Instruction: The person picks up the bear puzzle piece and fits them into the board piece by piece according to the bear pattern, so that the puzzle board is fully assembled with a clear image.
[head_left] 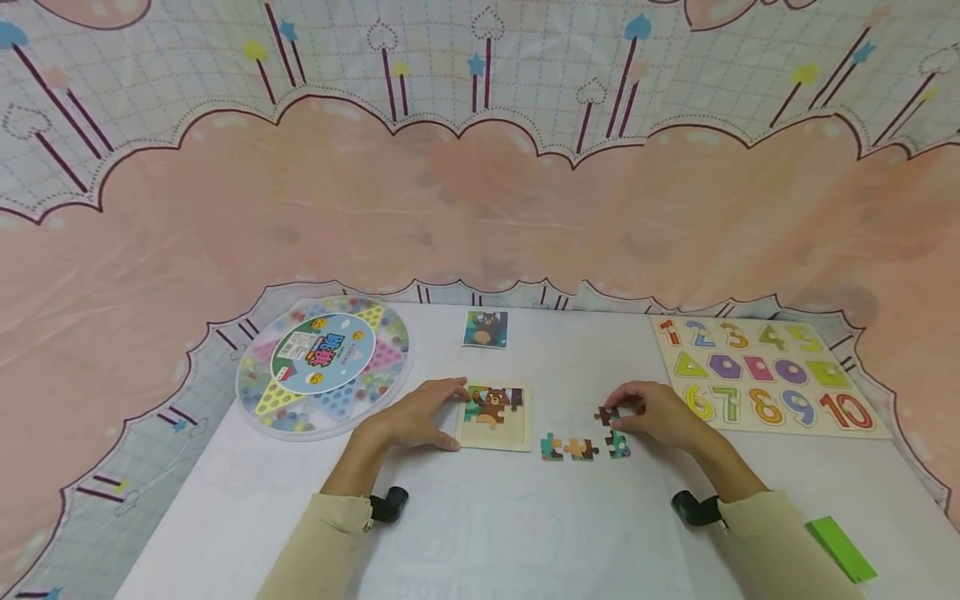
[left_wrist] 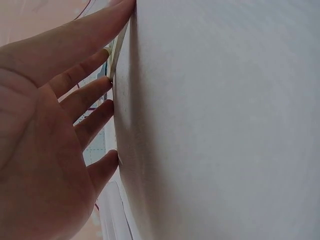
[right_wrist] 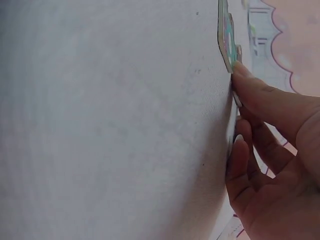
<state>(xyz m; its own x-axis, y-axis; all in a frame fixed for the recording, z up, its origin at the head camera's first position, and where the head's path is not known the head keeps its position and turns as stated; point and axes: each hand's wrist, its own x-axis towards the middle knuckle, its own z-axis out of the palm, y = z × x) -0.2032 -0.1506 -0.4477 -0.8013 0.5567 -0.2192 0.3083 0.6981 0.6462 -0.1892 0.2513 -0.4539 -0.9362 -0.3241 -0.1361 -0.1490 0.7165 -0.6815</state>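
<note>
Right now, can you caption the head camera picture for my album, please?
An unfinished bear puzzle, left hand at its edge, right hand at the loose pieces.

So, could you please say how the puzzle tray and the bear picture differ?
The puzzle tray is larger than the bear picture. The tray is partly bare, whereas the picture is complete. The left hand is at the tray; the picture lies untouched. Both show a brown bear.
</note>
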